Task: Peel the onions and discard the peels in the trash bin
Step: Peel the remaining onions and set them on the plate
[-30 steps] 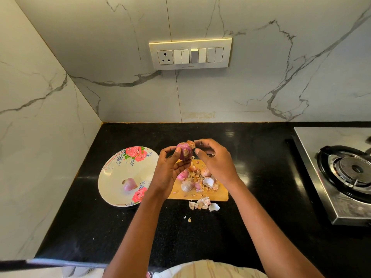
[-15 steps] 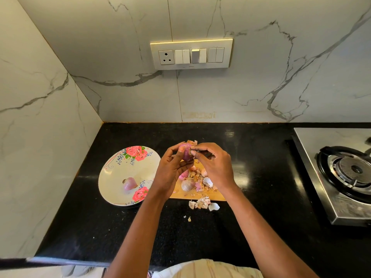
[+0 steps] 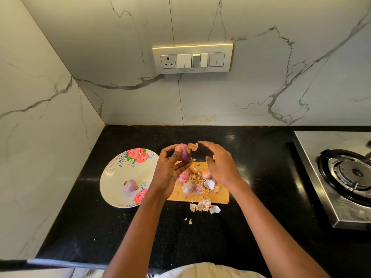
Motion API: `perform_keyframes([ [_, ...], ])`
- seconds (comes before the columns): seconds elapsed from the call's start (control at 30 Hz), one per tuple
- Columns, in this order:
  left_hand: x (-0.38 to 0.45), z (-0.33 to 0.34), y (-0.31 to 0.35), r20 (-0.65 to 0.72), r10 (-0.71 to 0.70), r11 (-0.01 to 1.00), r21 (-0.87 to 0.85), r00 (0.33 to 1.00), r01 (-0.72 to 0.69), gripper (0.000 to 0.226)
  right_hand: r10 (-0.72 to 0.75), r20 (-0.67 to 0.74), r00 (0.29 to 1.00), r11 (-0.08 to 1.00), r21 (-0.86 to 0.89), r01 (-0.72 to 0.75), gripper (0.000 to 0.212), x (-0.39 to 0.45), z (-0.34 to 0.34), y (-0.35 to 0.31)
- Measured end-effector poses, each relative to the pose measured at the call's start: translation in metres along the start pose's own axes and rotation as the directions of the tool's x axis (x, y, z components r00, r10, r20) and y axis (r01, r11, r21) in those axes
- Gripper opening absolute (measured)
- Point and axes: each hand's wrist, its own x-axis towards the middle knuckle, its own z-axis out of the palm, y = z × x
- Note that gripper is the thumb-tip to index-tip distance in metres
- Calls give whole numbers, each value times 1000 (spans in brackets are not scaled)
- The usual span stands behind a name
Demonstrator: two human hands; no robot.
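Black stone counter (image 3: 251, 153) carries a floral plate (image 3: 120, 177) toward its left edge with one peeled onion (image 3: 130, 186) on it, and a wooden board (image 3: 218, 197) mid-counter heaped with peels (image 3: 202, 182). The left hand (image 3: 170, 173) grips a half-skinned onion (image 3: 183, 151) above the board's far edge; the right hand (image 3: 220, 165) hovers beside it, fingers loose, holding nothing I can make out. Peeling is mid-way; next, probably pinch the flap (image 3: 193, 146). No bin shows.
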Motion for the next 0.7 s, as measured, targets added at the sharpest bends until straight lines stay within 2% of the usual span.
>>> perform_keyframes([
  [0.07,0,-1,1,-4,-7,1000,-17,1000,7,31,-11,-7,1000,1000,6,11,41,1,-3,-3],
  [0.17,0,-1,4,1,0,1000,-31,1000,0,31,-60,-88,994,989,128,71,20,3,-6,-12],
  [0.4,1,2,2,5,28,999,-42,1000,-28,55,-95,-88,992,951,287,116,20,0,0,-31],
  [0.57,2,0,5,47,33,999,-11,998,-33,47,-31,-71,997,926,373,56,21,0,-2,-26],
  [0.7,2,-3,3,63,28,1000,-3,998,-28,36,-27,-61,998,934,354,47,21,-1,-2,-24],
])
